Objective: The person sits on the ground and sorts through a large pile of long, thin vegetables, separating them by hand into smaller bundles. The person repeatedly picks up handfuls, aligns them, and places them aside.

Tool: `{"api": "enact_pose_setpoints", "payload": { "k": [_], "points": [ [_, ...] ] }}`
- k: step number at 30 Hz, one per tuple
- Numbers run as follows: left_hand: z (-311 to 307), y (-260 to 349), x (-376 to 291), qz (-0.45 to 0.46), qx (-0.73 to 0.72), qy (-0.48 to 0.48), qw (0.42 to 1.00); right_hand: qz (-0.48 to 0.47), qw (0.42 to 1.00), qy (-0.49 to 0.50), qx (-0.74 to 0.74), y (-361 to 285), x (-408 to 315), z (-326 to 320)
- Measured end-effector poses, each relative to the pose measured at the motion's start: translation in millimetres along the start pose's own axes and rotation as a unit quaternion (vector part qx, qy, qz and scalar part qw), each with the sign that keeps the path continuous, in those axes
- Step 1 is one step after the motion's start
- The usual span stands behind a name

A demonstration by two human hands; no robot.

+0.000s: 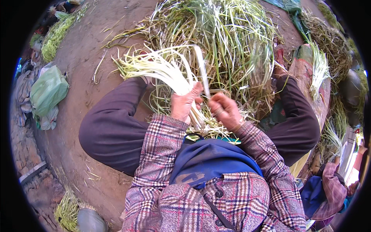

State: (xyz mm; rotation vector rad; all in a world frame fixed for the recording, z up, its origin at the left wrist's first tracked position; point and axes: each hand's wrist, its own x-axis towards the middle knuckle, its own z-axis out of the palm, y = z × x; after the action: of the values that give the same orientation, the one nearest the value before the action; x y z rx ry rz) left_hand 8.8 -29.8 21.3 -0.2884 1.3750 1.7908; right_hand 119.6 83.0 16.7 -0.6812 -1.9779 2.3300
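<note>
My left hand (187, 103) is closed around a bunch of pale leafy stalks (165, 74), perhaps garlic chives. Their yellow-green tips fan out to the upper left, and the pale bases stick out below my fist. To the right, my right hand (224, 110) pinches the end of a single whitish strand (202, 69), blurred, which rises and bends over towards the bunch. Whether that strand is still joined to the bunch I cannot tell. A big heap of long green and straw-coloured leaves (220, 37) lies between my legs, just beyond both hands.
A tidy bundle of pale stalks (318, 69) lies at the right beyond my knee. Green plastic bags (49, 91) sit on the earthen floor (75, 66) at the left. Another person in a plaid sleeve (333, 185) sits at lower right. More leaves (59, 36) lie at upper left.
</note>
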Motion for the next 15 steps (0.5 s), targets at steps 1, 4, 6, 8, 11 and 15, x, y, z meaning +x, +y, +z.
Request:
{"api": "enact_pose_setpoints", "payload": {
  "k": [1, 4, 6, 8, 11, 15],
  "points": [
    [-0.3, -1.5, 0.8, -0.011, 0.019, -0.008, 1.0, -0.03, 0.998, -0.05, 0.015, 2.8, 1.3, 7.7],
    [-1.0, -2.5, 1.9, 0.029, 0.016, -0.042, 0.999, -0.017, 0.99, -0.059, -0.127, 3.5, 8.4, 12.0],
    [0.2, 0.2, 1.1, 0.083, 0.006, -0.056, 0.995, -0.057, 0.977, -0.084, -0.186, -1.0, 12.9, 8.3],
    [1.3, 7.1, -0.6, 0.088, -0.001, -0.054, 0.995, -0.095, 0.973, -0.097, -0.189, -6.0, 17.2, 4.9],
    [1.5, 22.8, -1.1, 0.146, -0.02, -0.017, 0.989, -0.08, 0.97, -0.119, -0.194, -6.9, 30.9, -3.9],
    [-4.7, 39.6, -2.0, 0.146, -0.058, 0.056, 0.986, -0.123, 0.853, 0.032, -0.506, 16.1, 67.6, -27.7]
  ]
}}
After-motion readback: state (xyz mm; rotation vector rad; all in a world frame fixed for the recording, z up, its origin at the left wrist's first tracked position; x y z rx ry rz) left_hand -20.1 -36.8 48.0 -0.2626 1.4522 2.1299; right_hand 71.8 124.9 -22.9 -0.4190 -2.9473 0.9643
